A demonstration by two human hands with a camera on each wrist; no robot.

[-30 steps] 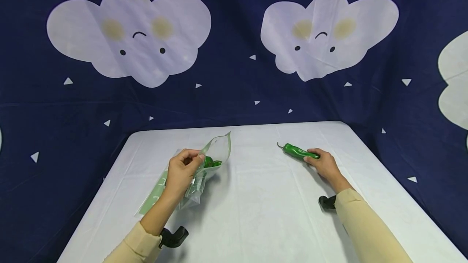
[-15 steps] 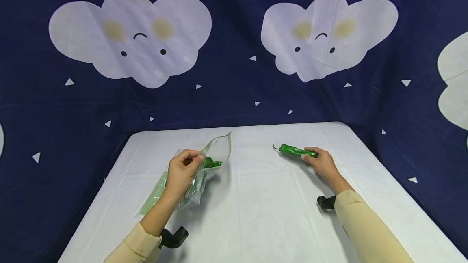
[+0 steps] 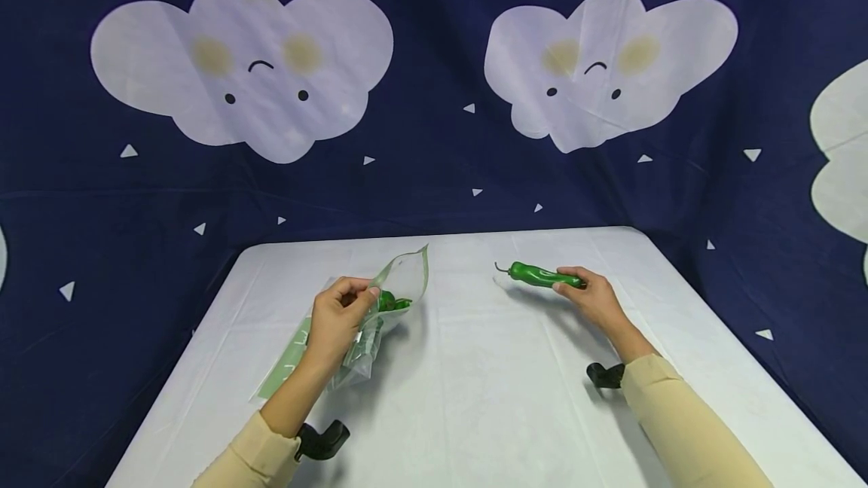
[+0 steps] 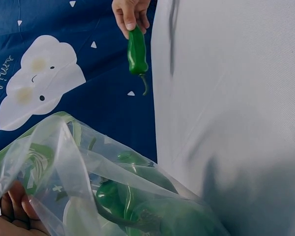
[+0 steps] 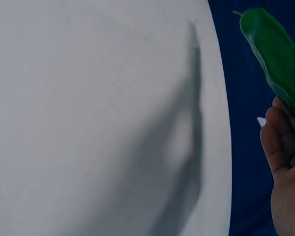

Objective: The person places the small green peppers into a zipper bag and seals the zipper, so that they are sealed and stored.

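My left hand pinches the rim of a clear plastic bag with green print, holding its mouth spread toward the right. Inside the bag, green peppers show through the film in the left wrist view. In my right hand is a long green pepper, gripped at its tip between thumb and fingers. Its thin curved stem points left, toward the bag, and its shadow falls apart from it on the table. The right wrist view shows the pepper at the upper right edge.
A white-covered table lies under both hands. Behind it hangs a dark blue cloth printed with white clouds and small triangles. A black mount is strapped at the left wrist, and another black mount at the right.
The pepper in my right hand has moved slightly left and up, and its stem end has swung from pointing up-left to nearly level. My left hand and the bag stay still.
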